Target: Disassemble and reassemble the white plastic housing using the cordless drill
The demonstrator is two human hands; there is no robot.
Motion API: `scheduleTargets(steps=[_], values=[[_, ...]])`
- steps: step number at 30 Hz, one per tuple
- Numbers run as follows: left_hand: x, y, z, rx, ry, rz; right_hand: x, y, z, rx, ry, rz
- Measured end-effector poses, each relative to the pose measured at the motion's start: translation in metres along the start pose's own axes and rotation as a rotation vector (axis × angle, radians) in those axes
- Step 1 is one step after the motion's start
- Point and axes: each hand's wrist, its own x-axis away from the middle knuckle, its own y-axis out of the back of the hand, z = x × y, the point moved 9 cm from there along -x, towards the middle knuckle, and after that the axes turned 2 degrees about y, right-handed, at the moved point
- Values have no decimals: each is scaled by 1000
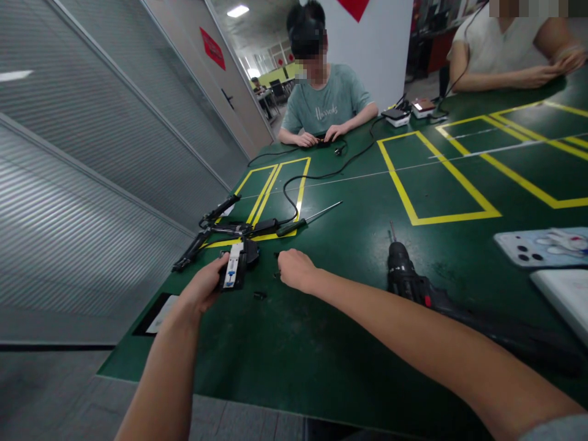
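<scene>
My left hand (209, 285) is closed around the side of a black device with a white strip and blue marking (234, 264), held above the green table. A rounded black part juts from its far right side. Just to the right, my right hand (295, 269) is closed, knuckles up, and small dark bits show at its fingertips; what they are I cannot make out. Below and between the hands, a small black piece (260, 295) lies on the table. Beyond them rests a screwdriver (294, 227) with a dark green handle, beside a black jointed frame (225, 229) with a cable.
A black cordless drill (404, 272) lies right of my right forearm, its bit pointing away. Farther right are a phone (542, 246) and a white box-like object (563, 297). A dark-framed sheet (156, 315) lies at the left edge. Two people sit across the table (349, 367).
</scene>
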Motion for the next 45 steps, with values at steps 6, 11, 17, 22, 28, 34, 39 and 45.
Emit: scheduleTargets(steps=[6, 11, 17, 22, 28, 34, 39, 45], values=[[5, -17, 1, 37, -41, 96, 5, 4, -27, -133, -27, -4], [11, -33, 2, 64, -45, 94, 11, 4, -44, -203, -11, -32], [12, -44, 10, 39, -35, 137, 12, 4, -47, -258, -12, -72], [16, -57, 13, 72, -41, 170, 15, 30, -43, -339, -12, -216], [35, -110, 21, 205, 65, 288, 78, 91, -35, -553, 56, -550], [78, -203, 19, 370, 123, 568, 144, 114, -51, -701, 57, -728], [102, -254, 25, 372, 142, 764, 158, 111, -76, -695, -7, -759], [108, -260, 34, 416, 189, 809, 161, 107, -87, -607, -72, -754]])
